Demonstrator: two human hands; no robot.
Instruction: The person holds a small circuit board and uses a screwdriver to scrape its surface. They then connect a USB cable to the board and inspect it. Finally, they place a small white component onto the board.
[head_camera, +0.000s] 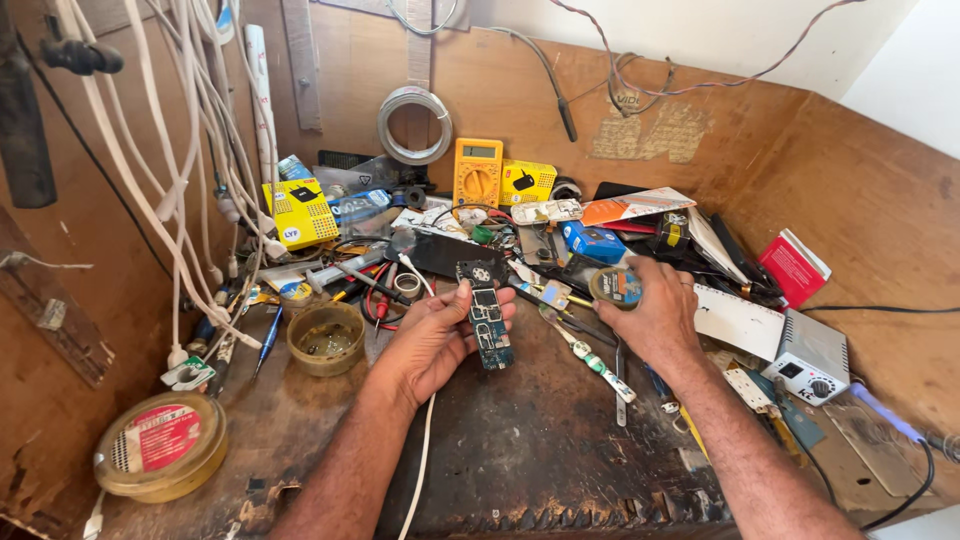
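Bench edge: dark scarred wooden worktop (540, 450) at bottom centre, its bare patch the only open room.
Left hand (435, 335): fingers curled around a slim blue-green phone circuit board (487, 318), held upright at frame centre.
Right hand (655, 310): fingertips pinching a small round solder-wick spool (615, 287).
Progress: board bared and in hand; no tool touches it yet.
Left margin: shallow brass-coloured bowl (326, 338), round yellow tin (160, 445).
Right margin: white soldering station box (812, 357); clutter behind crowds every edge.

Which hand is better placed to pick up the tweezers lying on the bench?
Probably the right hand: the tweezers lie just below it, though it holds a small round spool. The left hand holds the circuit board.
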